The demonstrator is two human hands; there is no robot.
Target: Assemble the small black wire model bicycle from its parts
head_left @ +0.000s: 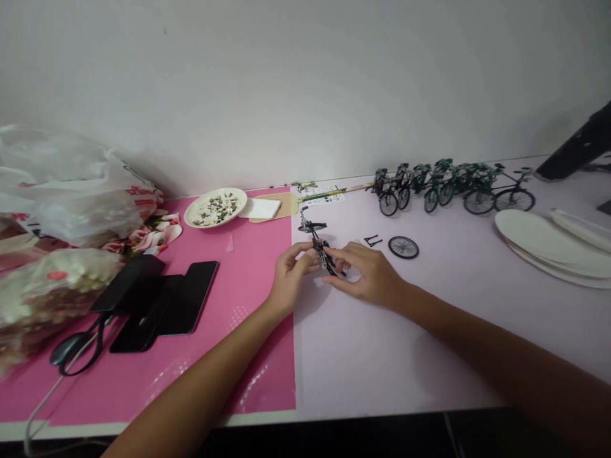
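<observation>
Left hand (292, 273) and right hand (370, 272) both pinch a half-built mini bike (316, 244); loose wheel (403, 247) lies nearby.

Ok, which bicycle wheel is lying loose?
The black spoked wheel to the right of the right hand: it lies flat by itself on the pale table surface, whereas the lined-up bikes have wheels fitted.

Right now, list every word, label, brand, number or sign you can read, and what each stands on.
No text is readable.
White plastic bag: red and dark print, too blurred.
Paper sheet by the wall: print too small.
Lower clear bag: red mark, no legible lettering.
</observation>
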